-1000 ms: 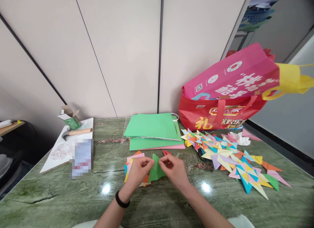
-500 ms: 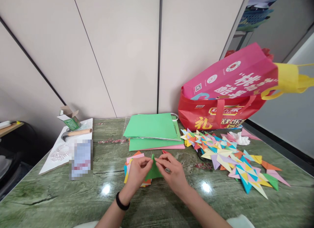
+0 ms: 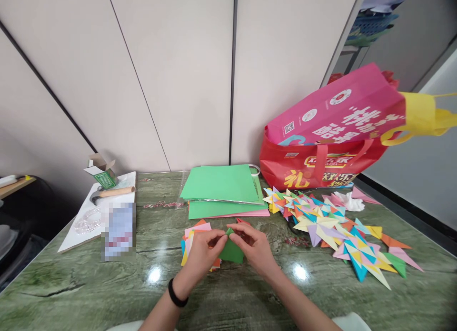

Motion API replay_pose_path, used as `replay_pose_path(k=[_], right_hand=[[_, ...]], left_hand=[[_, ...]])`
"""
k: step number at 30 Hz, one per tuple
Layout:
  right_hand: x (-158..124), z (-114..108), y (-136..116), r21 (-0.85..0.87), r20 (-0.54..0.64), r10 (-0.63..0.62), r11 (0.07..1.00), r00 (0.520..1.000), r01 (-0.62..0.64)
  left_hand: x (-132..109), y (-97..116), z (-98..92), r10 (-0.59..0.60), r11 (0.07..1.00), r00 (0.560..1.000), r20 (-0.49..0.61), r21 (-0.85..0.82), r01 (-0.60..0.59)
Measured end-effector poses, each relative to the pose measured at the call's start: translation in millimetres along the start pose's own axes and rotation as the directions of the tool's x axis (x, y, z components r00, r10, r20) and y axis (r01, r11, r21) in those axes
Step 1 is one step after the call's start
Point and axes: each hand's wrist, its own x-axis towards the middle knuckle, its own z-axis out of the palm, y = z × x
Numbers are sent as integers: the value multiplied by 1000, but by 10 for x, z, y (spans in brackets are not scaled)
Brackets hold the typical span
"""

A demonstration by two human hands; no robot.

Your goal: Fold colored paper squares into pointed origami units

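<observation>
Both hands' grip [image 3: 203,250] [image 3: 257,250] pinches green paper [image 3: 233,251] over a veined table [image 3: 107,297] facing pale panels [image 3: 185,74].

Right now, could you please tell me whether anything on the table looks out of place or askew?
The hammer on the white board at left looks out of place amid coloured paper. The pink bag leans askew out of the red bag, and a crumpled white wad lies by neatly folded paper pieces.
</observation>
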Motion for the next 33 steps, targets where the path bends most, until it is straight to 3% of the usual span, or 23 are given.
replay_pose_path(k=[6, 17, 33], right_hand=[[11, -8, 7, 36, 5, 31, 999, 999, -32], [7, -5, 13, 52, 18, 18, 998, 1000, -18], [26, -48, -4, 82, 162, -14, 997, 987, 0]], left_hand=[[5, 12, -9, -27, 999, 995, 92, -39, 31], [-8, 27, -16, 135, 987, 990, 40, 82, -138], [-19, 25, 10, 104, 992, 995, 3, 78, -104]])
